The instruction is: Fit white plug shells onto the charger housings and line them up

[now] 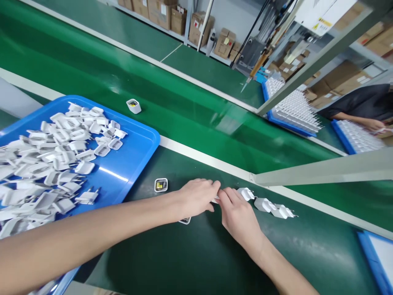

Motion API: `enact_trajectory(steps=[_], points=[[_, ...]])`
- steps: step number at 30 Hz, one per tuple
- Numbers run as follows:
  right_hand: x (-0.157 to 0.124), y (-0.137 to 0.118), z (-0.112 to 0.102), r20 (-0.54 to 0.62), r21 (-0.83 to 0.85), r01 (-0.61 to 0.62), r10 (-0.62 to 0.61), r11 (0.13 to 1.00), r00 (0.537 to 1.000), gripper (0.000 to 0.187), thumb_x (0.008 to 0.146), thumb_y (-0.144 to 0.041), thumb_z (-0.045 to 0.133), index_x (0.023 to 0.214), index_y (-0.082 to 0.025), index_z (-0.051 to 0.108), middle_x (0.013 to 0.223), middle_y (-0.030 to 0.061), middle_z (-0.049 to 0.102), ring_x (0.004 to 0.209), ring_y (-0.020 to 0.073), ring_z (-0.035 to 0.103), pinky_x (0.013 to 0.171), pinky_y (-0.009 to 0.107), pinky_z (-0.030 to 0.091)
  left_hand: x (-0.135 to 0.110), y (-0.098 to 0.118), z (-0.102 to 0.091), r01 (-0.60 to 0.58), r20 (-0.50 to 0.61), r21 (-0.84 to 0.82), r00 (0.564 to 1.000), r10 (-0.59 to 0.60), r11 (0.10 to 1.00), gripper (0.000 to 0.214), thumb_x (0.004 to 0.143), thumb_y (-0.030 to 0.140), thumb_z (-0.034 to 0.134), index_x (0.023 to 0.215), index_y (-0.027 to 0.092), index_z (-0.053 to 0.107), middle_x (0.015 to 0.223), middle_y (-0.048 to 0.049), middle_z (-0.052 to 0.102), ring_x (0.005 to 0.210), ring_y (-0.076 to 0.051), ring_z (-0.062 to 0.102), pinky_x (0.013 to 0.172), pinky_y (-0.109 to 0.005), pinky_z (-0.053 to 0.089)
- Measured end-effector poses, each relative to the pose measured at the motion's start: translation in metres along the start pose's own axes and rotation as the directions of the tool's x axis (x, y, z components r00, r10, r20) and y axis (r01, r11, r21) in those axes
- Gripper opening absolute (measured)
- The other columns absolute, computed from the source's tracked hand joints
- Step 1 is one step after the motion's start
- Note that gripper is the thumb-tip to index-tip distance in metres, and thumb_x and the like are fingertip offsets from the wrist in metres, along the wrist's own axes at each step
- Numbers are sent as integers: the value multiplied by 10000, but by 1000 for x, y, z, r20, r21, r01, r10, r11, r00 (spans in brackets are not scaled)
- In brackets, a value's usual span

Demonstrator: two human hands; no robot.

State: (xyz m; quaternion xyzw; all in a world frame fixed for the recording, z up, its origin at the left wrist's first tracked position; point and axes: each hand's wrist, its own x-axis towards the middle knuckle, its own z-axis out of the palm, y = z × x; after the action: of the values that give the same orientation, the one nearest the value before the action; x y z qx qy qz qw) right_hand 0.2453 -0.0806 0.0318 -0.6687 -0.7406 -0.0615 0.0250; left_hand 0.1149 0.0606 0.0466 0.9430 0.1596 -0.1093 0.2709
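Observation:
My left hand and my right hand meet over the dark green worktop, fingers closed on one small white charger piece that is mostly hidden between them. Just right of my right hand, several white plug chargers lie in a row, some with pins showing. An open white charger housing with yellow and dark parts inside stands left of my left hand. Another open housing shows partly below my left wrist. On the left, a blue tray carries a heap of white plug shells with pins.
One open housing sits on the green conveyor belt beyond a pale rail. A slanting metal post crosses at right. Another blue tray lies at the right edge. Across the belt, a person's hand is over a filled tray.

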Motion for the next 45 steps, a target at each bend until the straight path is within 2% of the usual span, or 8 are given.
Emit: enact_trajectory(steps=[5,10,19,26,31,36,41,45], points=[[21,24,-12,54,-91,-19,24,996,998,157,1041,-128,473,937,-173,581,844,55,579,716,197,551,644,313,389,-59,-35,-40,80,-120,270,992,-49,960,400,945,383,729,1242,137,625,1281,-175,638,1225,-364,618,1056,-475,481],[24,40,-30,115,-144,28,-11,989,993,132,1040,-169,535,929,-180,604,881,47,598,742,188,571,662,306,406,-103,-63,-31,189,7,309,980,-201,932,348,917,285,749,1236,177,659,1220,-150,675,1124,-350,687,973,-457,533],[1,61,-45,32,-280,89,-83,956,996,372,1088,-365,409,994,-124,676,1013,171,609,799,293,540,672,413,457,-76,-61,-15,139,-31,138,990,-136,981,305,965,289,687,1226,147,615,1142,-139,684,1024,-330,737,803,-374,570],[33,11,-53,-207,211,101,-56,972,977,253,1114,-338,452,922,-209,556,1030,76,601,919,214,616,789,340,521,-67,-57,-40,111,-72,189,993,-99,976,455,884,362,801,1260,192,609,1188,-89,703,1121,-282,702,892,-326,554],[43,-3,-35,-185,327,133,-74,936,980,295,1120,-364,401,1349,-225,524,1193,105,607,1032,229,655,810,342,565,-116,-121,-94,482,-259,291,871,-417,826,209,1000,249,572,1172,170,663,1218,-133,699,1163,-312,688,970,-383,530],[61,-12,-24,-214,412,173,-89,895,973,398,1105,-422,416,1461,-247,449,1253,123,611,1052,257,671,829,382,593,-141,-158,-93,644,-274,285,765,-583,710,257,908,132,624,1160,142,676,1088,-146,735,1031,-305,734,856,-358,559],[71,-21,-29,-202,643,111,28,758,979,324,1073,-419,520,1368,-288,546,1157,85,645,961,224,674,867,384,601,-132,-123,-79,582,-319,212,800,-508,785,231,1001,220,567,1220,183,630,1125,-107,726,1014,-259,731,856,-340,556],[79,-27,-17,84,934,-106,80,342,993,409,1044,-496,559,1390,-282,518,1162,69,656,862,182,691,790,351,633,-106,-64,-61,252,-322,-45,912,-253,967,179,1025,257,575,1200,221,588,1117,-42,715,1017,-202,718,852,-289,555]])
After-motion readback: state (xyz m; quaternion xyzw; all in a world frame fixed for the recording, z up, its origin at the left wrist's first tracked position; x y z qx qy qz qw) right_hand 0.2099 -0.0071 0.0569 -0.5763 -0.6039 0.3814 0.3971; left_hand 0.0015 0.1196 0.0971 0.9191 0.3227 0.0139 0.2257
